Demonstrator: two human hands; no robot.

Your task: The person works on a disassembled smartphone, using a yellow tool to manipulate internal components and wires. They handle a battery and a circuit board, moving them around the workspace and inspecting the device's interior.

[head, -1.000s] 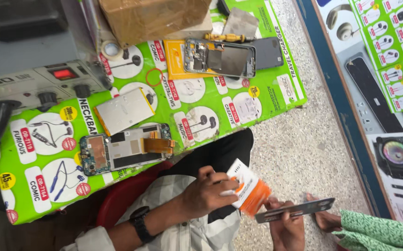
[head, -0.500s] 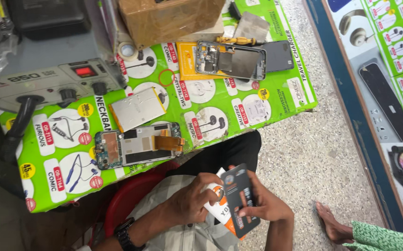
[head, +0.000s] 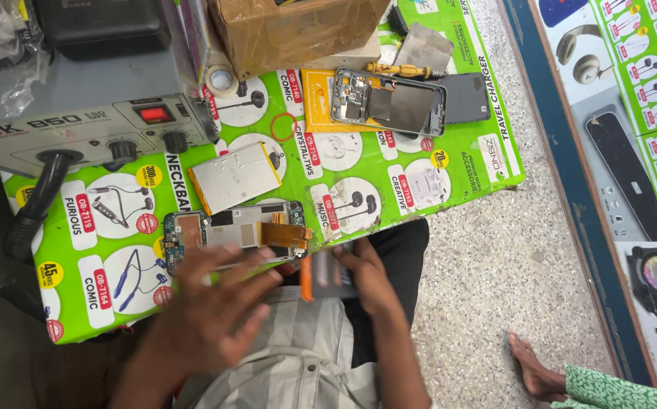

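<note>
My left hand (head: 211, 310) is blurred, fingers spread and holding nothing, at the near edge of an opened phone (head: 238, 227) whose circuit board and orange flex cable are exposed. Whether it touches the phone is unclear. My right hand (head: 370, 280) grips a small dark and orange packet (head: 327, 274) over my lap, just below the table's front edge. A silver battery (head: 234, 178) lies right behind the opened phone.
The low table is covered with a green printed poster (head: 434, 182). On it are a second phone frame (head: 389, 102), a dark back cover (head: 468, 97), a yellow screwdriver (head: 397, 70), a tape roll (head: 221, 79), a cardboard box (head: 298, 30) and a grey rework station (head: 79, 129). Another person's foot (head: 533, 371) rests on the floor at right.
My left hand has let go of the packet and swung left and up to the opened phone. The right hand now holds the packet alone, closer to the table edge.
</note>
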